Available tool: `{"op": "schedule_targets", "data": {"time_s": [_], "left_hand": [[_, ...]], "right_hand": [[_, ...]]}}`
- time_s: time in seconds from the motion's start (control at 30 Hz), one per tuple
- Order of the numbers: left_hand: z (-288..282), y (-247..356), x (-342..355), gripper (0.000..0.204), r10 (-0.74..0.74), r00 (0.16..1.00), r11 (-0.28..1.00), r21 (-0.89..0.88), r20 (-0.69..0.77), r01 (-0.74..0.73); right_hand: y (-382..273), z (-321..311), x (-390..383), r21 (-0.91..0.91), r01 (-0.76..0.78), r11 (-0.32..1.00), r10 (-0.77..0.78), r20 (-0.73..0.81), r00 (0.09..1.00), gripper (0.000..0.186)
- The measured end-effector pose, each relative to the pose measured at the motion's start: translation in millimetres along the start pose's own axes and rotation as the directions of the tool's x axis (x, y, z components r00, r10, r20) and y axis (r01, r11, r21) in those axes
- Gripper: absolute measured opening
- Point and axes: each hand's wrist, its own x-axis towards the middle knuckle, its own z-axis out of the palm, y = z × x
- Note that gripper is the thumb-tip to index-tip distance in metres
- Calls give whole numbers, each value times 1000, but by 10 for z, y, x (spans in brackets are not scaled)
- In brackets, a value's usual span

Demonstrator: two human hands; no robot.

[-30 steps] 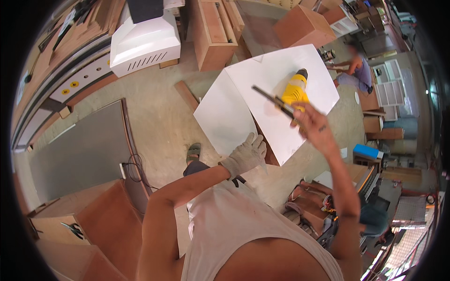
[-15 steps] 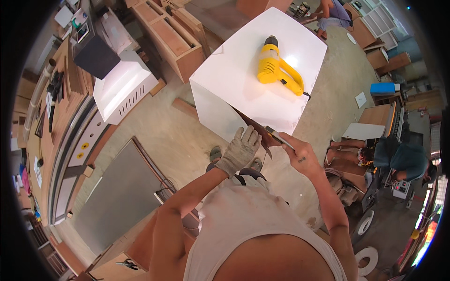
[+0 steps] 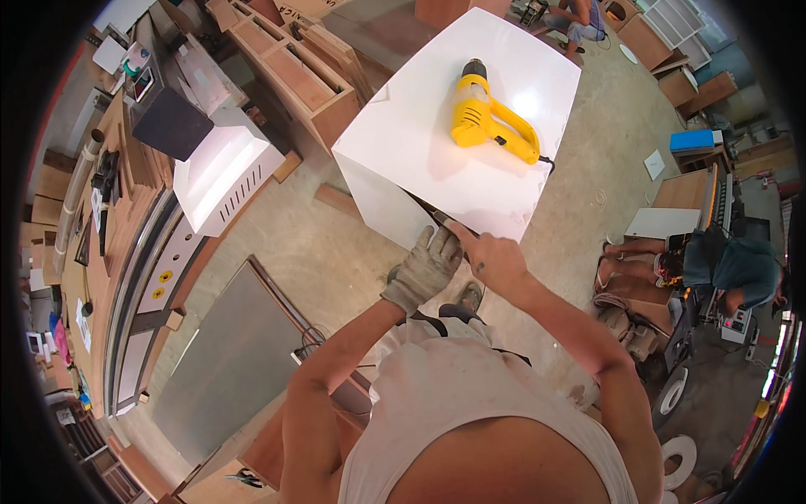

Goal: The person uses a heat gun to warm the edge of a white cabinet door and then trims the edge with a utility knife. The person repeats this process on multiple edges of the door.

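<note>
Across the top of the white box [image 3: 395,126], you can pass left of the yellow heat gun [image 3: 472,118], which blocks the middle. Your gloved left hand [image 3: 422,270] crowds your right hand [image 3: 497,262] at the near edge; right of the box, bare floor [image 3: 600,185] leaves you room.

Clothing of the worker, viewed from above. At the lower centre of the frame, an off-white sleeveless top [image 3: 474,374] covered the torso; its cloth was loosely creased, and its wide, rounded neckline [image 3: 483,413] ended in a narrow hemmed border. Near mid-frame, the left hand [image 3: 424,270] wore a greyish-beige work glove [image 3: 411,283], darkened in patches. The right hand [image 3: 497,262] was bare and bore a small dark mark [image 3: 481,266]. Just below centre, dark legwear [image 3: 457,312] and a greyish sandal [image 3: 471,296] were partly visible.
</note>
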Motion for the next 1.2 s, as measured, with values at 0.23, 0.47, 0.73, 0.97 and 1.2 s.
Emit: {"op": "schedule_targets", "data": {"time_s": [0.23,0.47,0.73,0.97,1.2], "left_hand": [[-76,24,-21,41,31,996,990,137,81,-42],[-246,7,54,44,-4,992,998,55,128,-3],[-228,27,80,42,-8,999,996,89,51,3],[-234,59,153,41,-36,999,996,84,13,34],[-159,88,132,44,-48,998,991,121,-30,52]], "right_hand": [[84,158,-294,66,-144,987,133,148,980,72],[350,510,-589,127,-206,970,187,144,972,70],[805,1198,-992,249,-224,942,217,55,975,74],[1203,1565,-1427,270,-301,915,281,110,953,63],[1210,964,-1849,283,-221,933,212,62,975,49]]}}
